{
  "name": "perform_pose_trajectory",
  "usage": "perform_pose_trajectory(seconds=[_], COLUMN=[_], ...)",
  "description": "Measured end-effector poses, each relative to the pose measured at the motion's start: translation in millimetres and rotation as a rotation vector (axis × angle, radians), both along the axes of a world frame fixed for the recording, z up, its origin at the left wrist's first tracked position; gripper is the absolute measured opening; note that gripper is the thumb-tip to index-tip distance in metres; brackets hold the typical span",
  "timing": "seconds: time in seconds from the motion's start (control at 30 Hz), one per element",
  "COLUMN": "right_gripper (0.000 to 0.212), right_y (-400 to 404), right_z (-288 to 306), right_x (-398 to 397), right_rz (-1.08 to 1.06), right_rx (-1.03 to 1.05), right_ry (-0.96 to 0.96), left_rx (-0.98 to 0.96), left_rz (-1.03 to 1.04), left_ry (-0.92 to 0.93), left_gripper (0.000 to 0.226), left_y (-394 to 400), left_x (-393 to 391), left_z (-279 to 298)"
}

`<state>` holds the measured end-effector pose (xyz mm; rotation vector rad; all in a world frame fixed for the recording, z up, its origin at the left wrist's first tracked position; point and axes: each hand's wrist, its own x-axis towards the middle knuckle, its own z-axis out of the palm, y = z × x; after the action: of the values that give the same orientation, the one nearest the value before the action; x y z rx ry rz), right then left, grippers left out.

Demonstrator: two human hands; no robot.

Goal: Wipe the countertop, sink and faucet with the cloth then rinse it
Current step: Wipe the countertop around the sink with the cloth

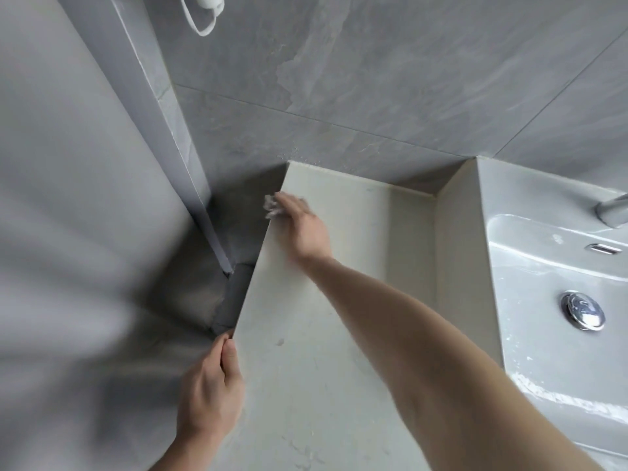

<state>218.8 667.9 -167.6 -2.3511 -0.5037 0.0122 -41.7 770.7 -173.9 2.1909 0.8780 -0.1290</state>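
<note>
The pale beige countertop [333,334] runs from the near edge up to the tiled wall. My right hand [302,226] lies flat near the countertop's far left corner, pressing a small white cloth [272,206] that pokes out under the fingertips at the edge. My left hand [212,385] grips the countertop's left edge nearer to me, thumb on top. At the right sits the white sink [543,300], wet and streaked, with a chrome drain plug [582,311]. Only the base of the chrome faucet [611,212] shows at the right border.
Grey tiled wall [373,79] stands behind the countertop. A raised ledge [455,249] separates countertop and sink. Left of the countertop the floor [190,294] lies far below, beside a grey corner post [190,158]. A white cord [204,22] hangs at the top.
</note>
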Motion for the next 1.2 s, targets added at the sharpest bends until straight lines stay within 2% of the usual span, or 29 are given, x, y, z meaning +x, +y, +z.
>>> perform_pose_trajectory(seconds=[0.1,0.17,0.27,0.33,0.4,0.5,0.63,0.73,0.83,0.93,1.0,1.2], right_gripper=[0.051,0.056,0.053,0.052,0.066,0.084,0.072,0.065,0.061,0.059,0.059,0.060], right_y=[-84.4,-139.6,-189.5,-189.0,-169.7,-116.7,-23.2,42.6,75.6,53.3,16.0,-127.3], right_z=[-0.9,3.9,10.5,7.6,3.9,5.7,5.4,5.5,19.1,26.8,21.1,14.4], right_x=[19.3,29.9,39.2,37.6,29.0,17.2,0.0,-34.3,-63.5,-61.8,-44.8,17.9], right_rz=[-0.290,-0.488,-0.632,-0.611,-0.644,-0.676,-0.404,-0.240,-0.103,-0.055,-0.088,-0.435], right_rx=[-0.010,-0.047,-0.148,-0.228,-0.305,-0.313,-0.272,-0.088,0.015,0.139,0.147,-0.098], right_ry=[-0.016,-0.011,0.116,0.144,0.104,0.119,0.140,0.083,0.184,0.197,0.157,0.057], left_rx=[0.012,0.015,0.013,0.018,0.031,0.041,0.047,0.040,0.055,0.075,0.084,0.091], left_rz=[-0.015,-0.011,-0.011,-0.011,-0.017,-0.025,-0.010,0.014,-0.010,-0.027,-0.044,-0.038], left_ry=[-0.016,-0.033,-0.038,-0.059,-0.070,-0.070,-0.049,0.000,-0.009,-0.031,-0.047,-0.053], left_gripper=[0.069,0.070,0.068,0.073,0.078,0.079,0.066,0.047,0.055,0.064,0.074,0.081], left_y=[0.5,1.1,-0.4,-0.2,0.4,2.6,0.8,0.0,2.6,4.0,4.5,4.5], left_x=[0.2,0.0,0.2,0.2,1.1,1.0,-0.2,0.6,-1.0,-1.5,-1.3,-0.9], left_z=[-1.4,-1.4,1.4,1.7,0.8,-3.1,-4.3,-4.8,-7.1,-9.2,-10.4,-11.1])
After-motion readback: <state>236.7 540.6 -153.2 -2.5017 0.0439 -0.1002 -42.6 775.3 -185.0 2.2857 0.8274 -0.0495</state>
